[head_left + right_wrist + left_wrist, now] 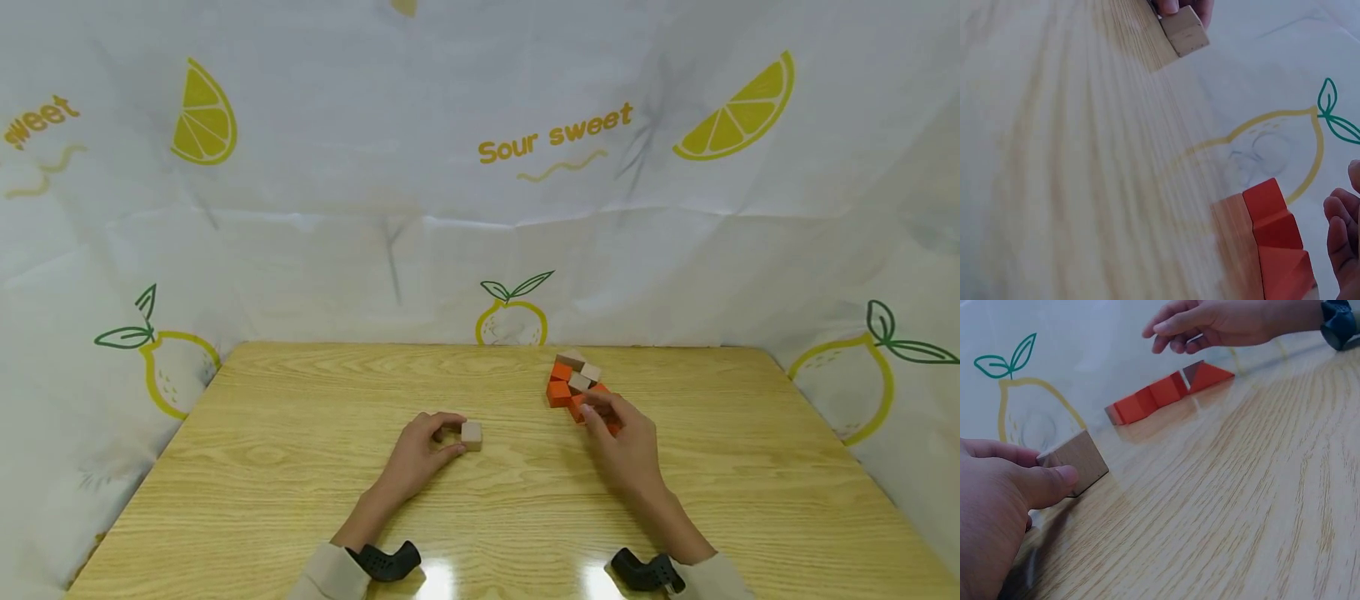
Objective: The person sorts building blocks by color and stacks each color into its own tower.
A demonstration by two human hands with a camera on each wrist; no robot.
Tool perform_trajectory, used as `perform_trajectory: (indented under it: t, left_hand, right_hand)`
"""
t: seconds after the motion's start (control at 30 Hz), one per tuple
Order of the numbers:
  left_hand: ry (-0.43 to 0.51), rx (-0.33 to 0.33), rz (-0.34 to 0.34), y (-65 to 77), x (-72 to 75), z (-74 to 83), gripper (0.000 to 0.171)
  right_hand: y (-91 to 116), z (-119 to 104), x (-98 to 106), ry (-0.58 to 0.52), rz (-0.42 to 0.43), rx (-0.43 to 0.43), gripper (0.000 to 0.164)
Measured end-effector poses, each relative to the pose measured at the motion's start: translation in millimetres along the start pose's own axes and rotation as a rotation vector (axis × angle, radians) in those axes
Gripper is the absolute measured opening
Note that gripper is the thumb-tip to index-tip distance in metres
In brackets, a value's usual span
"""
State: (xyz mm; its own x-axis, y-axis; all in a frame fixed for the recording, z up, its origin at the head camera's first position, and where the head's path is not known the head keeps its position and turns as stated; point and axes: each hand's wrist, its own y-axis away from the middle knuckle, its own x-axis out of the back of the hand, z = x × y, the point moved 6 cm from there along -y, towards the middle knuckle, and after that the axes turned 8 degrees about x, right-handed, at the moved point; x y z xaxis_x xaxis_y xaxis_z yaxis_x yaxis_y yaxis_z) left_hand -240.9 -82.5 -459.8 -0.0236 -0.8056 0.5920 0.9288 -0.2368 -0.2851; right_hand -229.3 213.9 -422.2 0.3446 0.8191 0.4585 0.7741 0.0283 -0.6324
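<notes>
My left hand [420, 454] rests low over the table and pinches a plain wooden cube [471, 436] between thumb and fingers. The cube stands on the tabletop; in the left wrist view the thumb lies along the near side of this pale block [1087, 464]. On the right, my right hand [628, 442] hovers just above a cluster of orange blocks [558, 394] and plain wooden blocks [579, 382], partly covering them. Seen from the left wrist, its fingers are loosely bent, hold nothing and stay apart from the blocks. An orange triangular block [1215, 376] lies at the cluster's near end.
The wood-grain table [315, 392] reaches back to a white sheet [337, 275] printed with lemons and lettering. Black wrist straps with devices [390, 562] sit on both forearms. The cluster lies near the table's back edge.
</notes>
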Motion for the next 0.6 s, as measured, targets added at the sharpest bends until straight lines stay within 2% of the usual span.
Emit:
perform_trajectory:
  t: [0.37,0.6]
  left_hand:
    - [0.000,-0.002,0.001,0.2,-0.1,1.0,0.036]
    - [0.007,0.002,0.000,0.4,-0.2,0.4,0.035]
  right_hand:
    - [9,25,29,0.102,0.063,-0.134,0.026]
    - [7,33,38,0.119,0.080,-0.059,0.028]
